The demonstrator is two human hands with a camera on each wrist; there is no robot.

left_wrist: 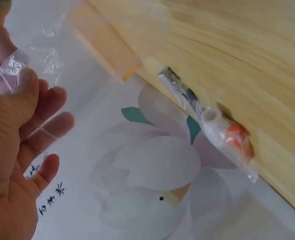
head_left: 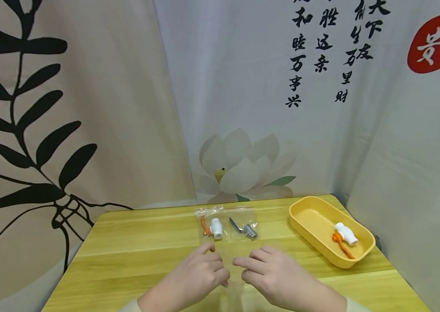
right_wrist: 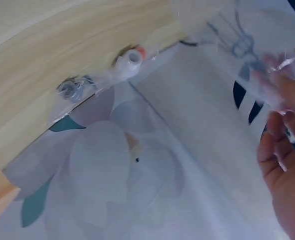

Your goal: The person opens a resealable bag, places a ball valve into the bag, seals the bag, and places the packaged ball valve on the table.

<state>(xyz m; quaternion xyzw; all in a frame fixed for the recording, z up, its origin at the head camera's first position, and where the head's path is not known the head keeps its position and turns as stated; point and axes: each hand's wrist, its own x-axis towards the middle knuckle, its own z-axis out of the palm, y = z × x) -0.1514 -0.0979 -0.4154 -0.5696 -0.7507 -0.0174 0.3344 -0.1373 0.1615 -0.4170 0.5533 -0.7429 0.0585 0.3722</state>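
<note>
A clear, thin plastic bag (head_left: 232, 288) spans the gap between my two hands above the table's near part; no contents show in it. My left hand (head_left: 200, 275) pinches one side of the bag's edge between thumb and fingers, its other fingers loosely bent in the left wrist view. On the opposite side my right hand (head_left: 276, 275) pinches the film too, thumb against fingers. Beyond the hands lie two small clear bags: one holds a white pipe fitting (head_left: 216, 229) with an orange handle, the other a metal fitting (head_left: 250, 231) with a dark lever.
To the right, a yellow tray (head_left: 302, 232) holds a loose white fitting (head_left: 346, 234) with an orange handle. The wooden table (head_left: 134, 247) ends at a printed cloth backdrop (head_left: 126, 108), with more cloth along the right side.
</note>
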